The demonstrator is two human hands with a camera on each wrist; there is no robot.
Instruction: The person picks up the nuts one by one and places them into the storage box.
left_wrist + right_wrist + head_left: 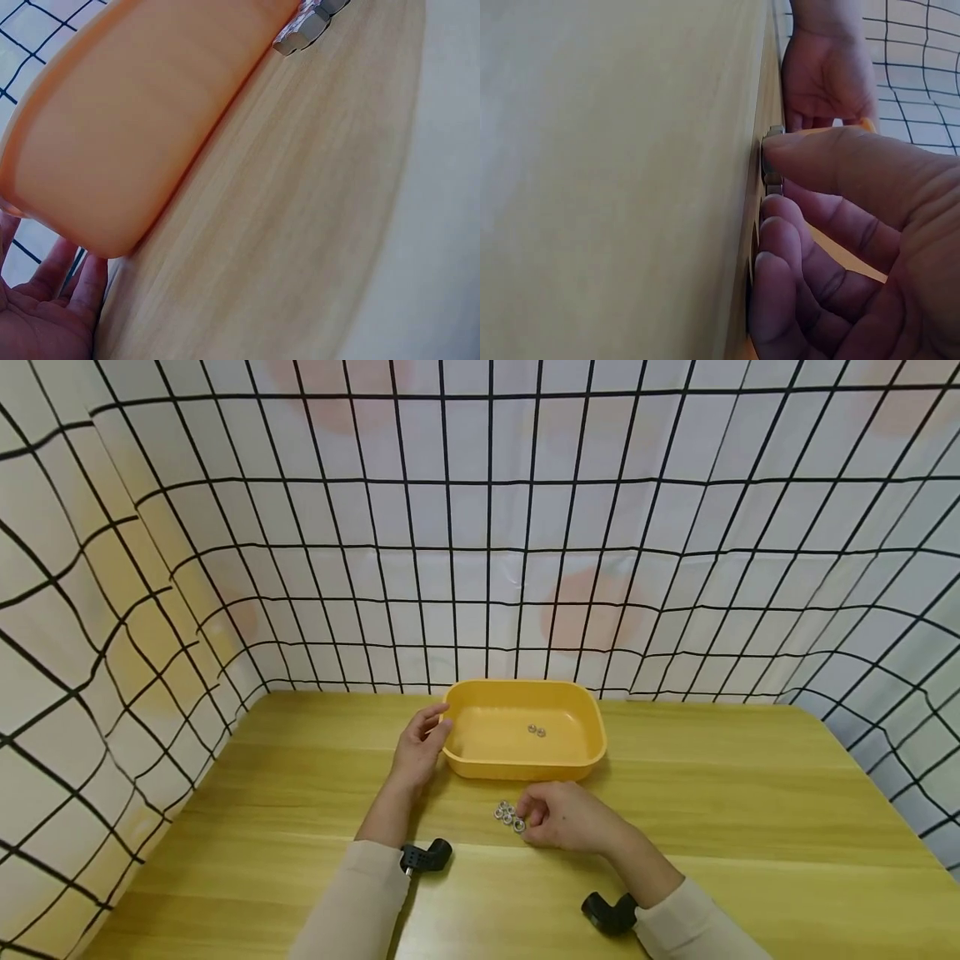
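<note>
Head view's reading bright, surface point(487, 893) is catching pale glare bottom-centre; wrist views are running dimmer, softer.

from where i sit, i have the tray point(517, 772) at the back of the table point(750, 793), with the curtain point(510, 577) behind it and to both sides. two hex nuts point(536, 731) lie next to each other on the tray's floor, just right of its middle. before the tray, i see a cluster of loose nuts point(507, 815) on the table. the left hand point(416, 753) is at the tray's left end; the right hand point(566, 817) is before the tray, right beside the cluster, its thumb and forefinger at the frontmost nut point(519, 826).
</note>
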